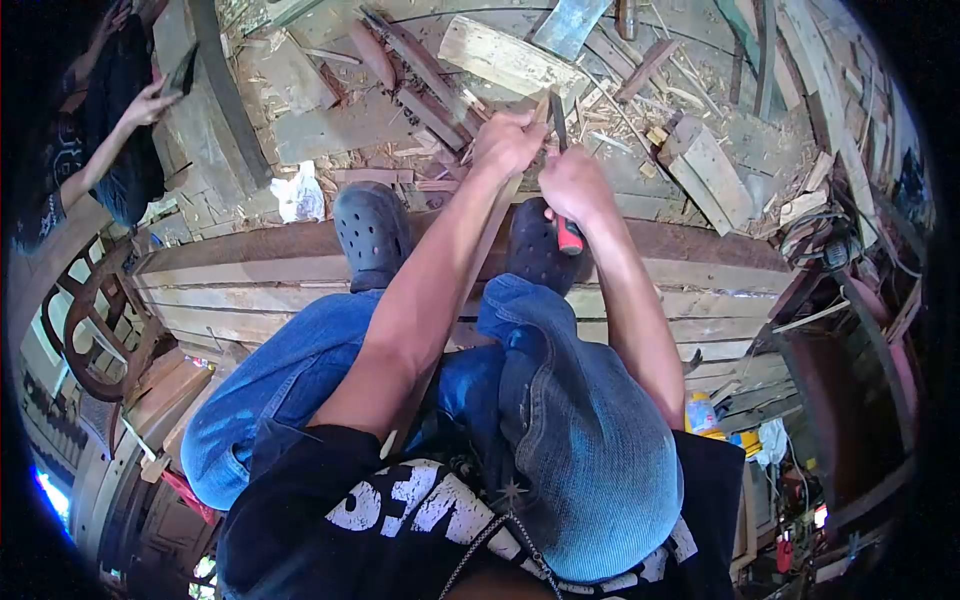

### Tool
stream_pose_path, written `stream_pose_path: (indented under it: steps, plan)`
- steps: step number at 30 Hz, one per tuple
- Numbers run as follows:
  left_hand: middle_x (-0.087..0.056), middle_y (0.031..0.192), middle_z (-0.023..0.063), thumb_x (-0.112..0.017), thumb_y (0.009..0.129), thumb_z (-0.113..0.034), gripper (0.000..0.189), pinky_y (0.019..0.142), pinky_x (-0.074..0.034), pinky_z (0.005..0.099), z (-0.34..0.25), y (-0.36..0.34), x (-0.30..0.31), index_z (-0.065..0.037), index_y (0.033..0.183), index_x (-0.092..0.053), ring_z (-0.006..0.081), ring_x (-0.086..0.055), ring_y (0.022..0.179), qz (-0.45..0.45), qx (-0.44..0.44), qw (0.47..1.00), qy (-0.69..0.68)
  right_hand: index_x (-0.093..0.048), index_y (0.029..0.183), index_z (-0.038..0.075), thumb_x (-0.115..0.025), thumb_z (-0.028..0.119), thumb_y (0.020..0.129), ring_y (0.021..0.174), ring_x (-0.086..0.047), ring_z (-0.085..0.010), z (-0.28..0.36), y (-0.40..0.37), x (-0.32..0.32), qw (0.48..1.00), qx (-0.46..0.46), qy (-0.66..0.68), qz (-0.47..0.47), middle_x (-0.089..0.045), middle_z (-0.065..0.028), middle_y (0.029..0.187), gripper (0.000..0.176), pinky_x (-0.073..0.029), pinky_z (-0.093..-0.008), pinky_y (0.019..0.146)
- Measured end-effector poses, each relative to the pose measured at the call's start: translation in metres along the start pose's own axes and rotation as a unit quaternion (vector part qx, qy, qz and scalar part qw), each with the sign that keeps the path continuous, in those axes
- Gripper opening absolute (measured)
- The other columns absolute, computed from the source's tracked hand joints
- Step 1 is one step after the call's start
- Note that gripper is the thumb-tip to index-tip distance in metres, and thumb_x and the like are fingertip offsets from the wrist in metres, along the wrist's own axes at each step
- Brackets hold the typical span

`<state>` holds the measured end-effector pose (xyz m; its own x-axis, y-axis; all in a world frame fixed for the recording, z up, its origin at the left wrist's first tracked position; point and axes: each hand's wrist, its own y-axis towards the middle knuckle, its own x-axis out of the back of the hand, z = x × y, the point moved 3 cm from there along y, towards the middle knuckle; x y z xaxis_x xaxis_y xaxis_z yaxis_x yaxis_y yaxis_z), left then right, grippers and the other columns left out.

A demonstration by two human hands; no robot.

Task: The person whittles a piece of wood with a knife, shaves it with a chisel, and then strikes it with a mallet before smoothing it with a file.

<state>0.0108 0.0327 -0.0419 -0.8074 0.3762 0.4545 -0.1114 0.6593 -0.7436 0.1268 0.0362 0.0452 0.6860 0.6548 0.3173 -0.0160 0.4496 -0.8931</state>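
Observation:
My left hand (508, 143) is closed round a long, thin wooden strip (491, 230), near its far end. The strip runs back toward my body beneath my left forearm. Close beside it, my right hand (578, 186) grips a red-handled tool (568, 238) with a narrow dark blade. Its handle end sticks out toward me, and the blade points away, right alongside the strip's tip. The tool's exact kind is unclear, as my fingers cover its middle. Below my hands are my dark clogs (371, 232), resting at a thick timber beam (440, 232).
Wood offcuts and shavings litter the floor ahead, among them a pale board (510, 62) and a block (708, 170). A white plastic bag (298, 193) lies left of my foot. At far left, another person's hand (150, 103) is by a big timber (205, 110). Coiled cable (822, 240) sits right.

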Motion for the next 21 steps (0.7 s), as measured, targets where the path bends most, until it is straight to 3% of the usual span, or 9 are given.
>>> stream_pose_path:
  steps: [2, 9, 13, 14, 18, 21]
  plan:
    - [-0.063, 0.114, 0.0192, -0.066, 0.081, -0.035, 0.047, 0.095, -0.046, 0.0291, 0.002, -0.001, 0.000, -0.006, 0.117, -0.064, 0.0262, -0.062, 0.108, -0.001, 0.009, 0.999, -0.040, -0.062, 0.082, -0.011, -0.041, 0.021, 0.096, 0.057, -0.068, -0.0290, -0.002, -0.009, 0.000, 1.000, -0.002, -0.004, 0.006, -0.064, -0.0217, 0.061, 0.041, -0.056, -0.0380, 0.060]
    - [-0.061, 0.119, 0.0186, -0.065, 0.082, -0.034, 0.048, 0.099, -0.043, 0.0280, 0.004, 0.000, -0.003, -0.005, 0.119, -0.062, 0.0249, -0.059, 0.114, 0.009, 0.024, 0.998, -0.052, -0.058, 0.083, -0.014, -0.041, 0.019, 0.095, 0.056, -0.068, -0.0296, -0.002, 0.001, -0.001, 1.000, -0.007, 0.001, -0.001, -0.063, -0.0243, 0.061, 0.039, -0.056, -0.0377, 0.060]
    - [-0.065, 0.111, 0.0186, -0.065, 0.083, -0.036, 0.049, 0.090, -0.048, 0.0285, 0.009, 0.004, -0.005, -0.005, 0.119, -0.062, 0.0252, -0.064, 0.104, -0.007, -0.036, 0.999, -0.027, -0.064, 0.078, -0.010, -0.043, 0.022, 0.094, 0.060, -0.069, -0.0304, 0.004, 0.006, 0.002, 0.999, -0.018, 0.034, 0.029, -0.064, -0.0222, 0.062, 0.042, -0.056, -0.0384, 0.063]
    - [-0.066, 0.108, 0.0188, -0.065, 0.083, -0.039, 0.049, 0.086, -0.050, 0.0284, 0.011, 0.005, -0.006, -0.005, 0.119, -0.062, 0.0242, -0.066, 0.100, -0.010, -0.033, 0.999, -0.027, -0.067, 0.074, -0.006, -0.042, 0.024, 0.093, 0.062, -0.069, -0.0307, -0.003, 0.014, -0.003, 1.000, 0.023, 0.011, -0.005, -0.065, -0.0205, 0.062, 0.044, -0.056, -0.0385, 0.064]
    - [-0.067, 0.105, 0.0183, -0.066, 0.083, -0.040, 0.050, 0.085, -0.050, 0.0280, 0.015, 0.009, -0.008, -0.006, 0.119, -0.062, 0.0224, -0.067, 0.096, 0.008, -0.029, 1.000, -0.001, -0.068, 0.071, -0.004, -0.041, 0.023, 0.091, 0.060, -0.068, -0.0291, 0.001, 0.034, -0.013, 0.997, 0.039, -0.070, -0.014, -0.065, -0.0182, 0.061, 0.043, -0.055, -0.0368, 0.064]
    - [-0.067, 0.107, 0.0174, -0.066, 0.083, -0.038, 0.048, 0.086, -0.049, 0.0277, 0.011, 0.005, -0.003, -0.006, 0.119, -0.063, 0.0225, -0.067, 0.099, 0.004, -0.031, 0.999, -0.031, -0.068, 0.070, -0.004, -0.043, 0.024, 0.091, 0.060, -0.068, -0.0277, -0.004, 0.034, -0.014, 0.999, 0.044, -0.013, 0.010, -0.065, -0.0179, 0.060, 0.042, -0.055, -0.0362, 0.064]
